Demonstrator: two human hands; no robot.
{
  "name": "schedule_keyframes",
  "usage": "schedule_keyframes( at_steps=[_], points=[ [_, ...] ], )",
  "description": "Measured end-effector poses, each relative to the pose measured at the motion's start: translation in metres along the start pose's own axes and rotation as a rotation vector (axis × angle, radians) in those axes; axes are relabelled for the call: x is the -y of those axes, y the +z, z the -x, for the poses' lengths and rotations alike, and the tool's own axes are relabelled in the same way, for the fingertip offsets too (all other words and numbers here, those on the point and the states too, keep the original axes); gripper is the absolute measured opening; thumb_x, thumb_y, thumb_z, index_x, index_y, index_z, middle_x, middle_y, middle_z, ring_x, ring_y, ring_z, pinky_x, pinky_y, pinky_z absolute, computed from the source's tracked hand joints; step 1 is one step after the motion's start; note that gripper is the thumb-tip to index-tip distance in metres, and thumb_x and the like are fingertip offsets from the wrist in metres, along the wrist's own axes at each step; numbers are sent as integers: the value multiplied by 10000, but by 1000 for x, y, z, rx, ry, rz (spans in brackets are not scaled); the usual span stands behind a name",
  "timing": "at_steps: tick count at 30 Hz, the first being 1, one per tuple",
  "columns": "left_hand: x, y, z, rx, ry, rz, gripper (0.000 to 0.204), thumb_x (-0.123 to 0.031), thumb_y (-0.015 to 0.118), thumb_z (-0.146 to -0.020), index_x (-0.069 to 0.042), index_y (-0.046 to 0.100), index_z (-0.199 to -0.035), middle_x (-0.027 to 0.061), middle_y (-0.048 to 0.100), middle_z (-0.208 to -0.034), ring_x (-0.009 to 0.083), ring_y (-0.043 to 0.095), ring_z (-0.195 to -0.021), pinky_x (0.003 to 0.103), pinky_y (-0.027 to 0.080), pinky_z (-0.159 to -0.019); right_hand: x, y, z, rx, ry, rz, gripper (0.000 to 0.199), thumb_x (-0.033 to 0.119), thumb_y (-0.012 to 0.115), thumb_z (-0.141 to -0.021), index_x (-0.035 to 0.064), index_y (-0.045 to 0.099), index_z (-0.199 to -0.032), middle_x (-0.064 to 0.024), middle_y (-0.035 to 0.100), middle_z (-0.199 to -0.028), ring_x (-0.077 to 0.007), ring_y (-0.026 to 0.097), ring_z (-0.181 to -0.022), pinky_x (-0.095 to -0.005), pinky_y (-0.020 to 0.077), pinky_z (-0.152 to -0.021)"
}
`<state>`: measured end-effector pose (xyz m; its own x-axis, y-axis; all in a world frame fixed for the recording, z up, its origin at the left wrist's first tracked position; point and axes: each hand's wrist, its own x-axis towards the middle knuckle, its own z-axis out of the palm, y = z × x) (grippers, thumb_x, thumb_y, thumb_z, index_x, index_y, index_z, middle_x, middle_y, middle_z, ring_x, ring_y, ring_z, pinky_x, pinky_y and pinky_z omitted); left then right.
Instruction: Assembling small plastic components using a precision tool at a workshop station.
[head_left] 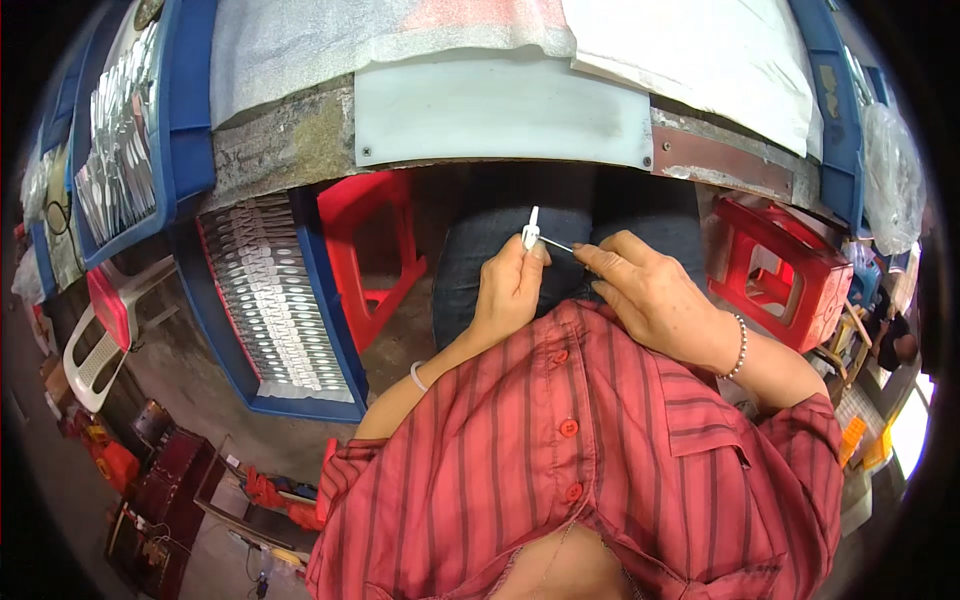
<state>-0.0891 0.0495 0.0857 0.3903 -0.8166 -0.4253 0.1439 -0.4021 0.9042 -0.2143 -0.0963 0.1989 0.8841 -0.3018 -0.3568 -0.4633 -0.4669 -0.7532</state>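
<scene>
— What do we have at the fingertips?

— Our left hand [508, 290] is curled tight, thumb and forefinger pinched on a small white plastic piece [531, 234], a slim moulded part that stands upright above the knuckles. Our right hand [655, 295] has its fingers drawn together on a thin metal pin [560, 245], a straight grey sliver whose far tip meets the white piece. Both sit over our lap, just below the bench edge.

— And around the hands?

— Dark denim on our knees [500, 245], a beaded bracelet [741, 345] on the right wrist, a pale smooth bangle [417, 376] on the left. Nearer us is our red striped shirt [570, 440], woven cloth with round red buttons.

— Further out?

— Above lies the workbench [290, 140], rough and worn, with a smooth pale sheet [500, 110] fixed to it and white foam padding [400, 30] over that. To the left a blue plastic crate [325, 290] holds rows of small white parts; another blue tray [185, 100] holds shiny metal pieces. Red plastic stools [370, 250] stand at either side of our legs, the right one [775, 270] boxy and open-framed.
</scene>
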Motion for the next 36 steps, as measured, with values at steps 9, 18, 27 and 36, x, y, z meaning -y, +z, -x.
schedule_keyframes(
  at_steps=[9, 18, 27, 36],
  points=[
    [-1, 2, -5, -29, 163, -166, 174, -104, 480, -955, 18, 520, -838, 181, 580, -639, 356, 609, -590, 415, 441, -521, -9, 3, -15, -45, -93, 301, 302, 84, 584, -838, -26, 606, -1119, -148, 633, -765, -236, 603, -595, -353, 467, -504],
    [11, 1, -6, -85, 237, -319, 136, -78, 496, -930, 31, 496, -849, 233, 580, -655, 433, 600, -621, 474, 438, -509, -26, 13, -31, -34, 477, -712, 169, 73, 624, -819, -16, 685, -949, -152, 652, -766, -86, 566, -623, -283, 447, -551],
    [12, 0, -8, -64, 237, -210, 138, -57, 488, -935, 31, 485, -829, 218, 580, -654, 410, 602, -593, 439, 438, -495, 2, 6, -35, 193, -246, 679, 385, 110, 585, -761, -22, 634, -1119, -125, 625, -699, -234, 626, -581, -326, 484, -484],
    [21, 3, -11, -68, 306, -242, 150, -80, 501, -930, 38, 476, -840, 244, 561, -633, 443, 590, -608, 469, 430, -493, -8, 3, -35, 61, -105, 149, 443, 72, 613, -766, -5, 609, -1203, -183, 638, -787, -241, 625, -605, -306, 489, -516]
  ],
)
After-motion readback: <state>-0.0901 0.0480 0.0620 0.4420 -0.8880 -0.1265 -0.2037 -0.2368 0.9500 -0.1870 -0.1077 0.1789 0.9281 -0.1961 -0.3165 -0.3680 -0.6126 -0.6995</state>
